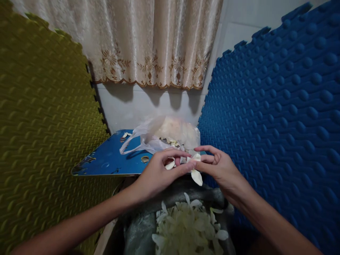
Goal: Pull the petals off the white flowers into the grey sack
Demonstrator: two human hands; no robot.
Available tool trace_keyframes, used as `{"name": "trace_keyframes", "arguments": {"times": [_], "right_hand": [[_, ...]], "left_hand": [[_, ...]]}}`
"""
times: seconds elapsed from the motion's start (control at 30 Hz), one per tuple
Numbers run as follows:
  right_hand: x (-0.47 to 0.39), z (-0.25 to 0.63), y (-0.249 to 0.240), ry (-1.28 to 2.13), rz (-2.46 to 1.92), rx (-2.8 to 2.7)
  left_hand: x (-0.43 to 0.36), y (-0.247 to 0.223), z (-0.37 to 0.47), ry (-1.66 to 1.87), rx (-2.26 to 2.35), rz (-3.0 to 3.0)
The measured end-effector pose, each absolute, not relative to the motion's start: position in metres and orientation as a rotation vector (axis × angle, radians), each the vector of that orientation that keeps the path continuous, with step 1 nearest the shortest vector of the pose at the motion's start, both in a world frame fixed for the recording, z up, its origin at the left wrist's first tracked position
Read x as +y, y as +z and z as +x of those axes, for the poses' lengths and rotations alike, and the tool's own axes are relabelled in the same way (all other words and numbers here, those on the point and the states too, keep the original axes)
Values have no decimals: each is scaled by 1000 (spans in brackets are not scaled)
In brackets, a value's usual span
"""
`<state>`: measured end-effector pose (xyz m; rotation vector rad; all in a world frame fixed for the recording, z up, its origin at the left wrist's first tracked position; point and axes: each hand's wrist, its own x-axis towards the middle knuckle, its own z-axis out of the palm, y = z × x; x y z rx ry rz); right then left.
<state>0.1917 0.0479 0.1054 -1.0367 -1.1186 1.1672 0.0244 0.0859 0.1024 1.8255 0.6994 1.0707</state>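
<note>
A white flower (197, 177) with long petals is held between both hands, in front of the plastic bag. My left hand (166, 167) pinches it from the left with thumb and forefinger, and more white petals (170, 165) show beneath its fingers. From the right, my right hand (216, 163) grips the same flower with its thumb and fingers, the fingertips of both hands nearly touching. Below the hands lies a heap of white flowers (187, 226) on dark grey-green cloth or plastic (140, 230). Part of the held flower is hidden by the fingers.
A translucent plastic bag (183, 131) with pale contents rests on a blue tabletop (114, 156); small petals (126, 135) lie at its left. A yellow-green foam mat (50, 117) stands at left, a blue one (278, 106) at right. A curtain (151, 42) hangs behind.
</note>
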Motion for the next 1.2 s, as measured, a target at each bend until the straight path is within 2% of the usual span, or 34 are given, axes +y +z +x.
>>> {"name": "trace_keyframes", "arguments": {"times": [0.2,0.47,0.57,0.77,1.07,1.2], "right_hand": [[52,192,105,1264,-983,-1008],[71,212,95,945,-1128,-750],[75,221,96,917,-1151,-770],[79,232,96,879,-1186,-802],[65,209,94,1048,-1162,-1163],[63,206,94,1000,-1207,-1203]], "left_hand": [[85,100,28,1372,698,1886],[92,83,43,1338,865,1777],[90,89,41,1332,849,1813],[93,96,32,1463,832,1527],[100,89,30,1032,724,1720],[94,95,28,869,733,1772]]}}
